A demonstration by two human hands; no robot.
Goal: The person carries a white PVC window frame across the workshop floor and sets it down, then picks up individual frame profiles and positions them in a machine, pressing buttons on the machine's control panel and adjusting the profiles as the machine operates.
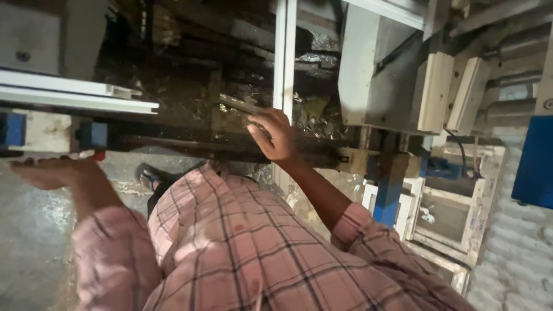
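Now we grip a metal strip [239, 105] at the frame's centre with our right hand [273, 135], fingers closed on it. Our left hand [49, 171], flat and released, rests at left; better we keep it steady for balance.

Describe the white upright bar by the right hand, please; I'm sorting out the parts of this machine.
The white upright bar is a narrow, straight profile, seemingly plastic or painted metal, with a groove along its length. It stands vertical, running from the top edge of the picture down behind the right hand, whose fingers curl just beside it. Whether they touch it cannot be told. Its lower part shows again below the wrist. Dark, littered machine parts lie behind it.
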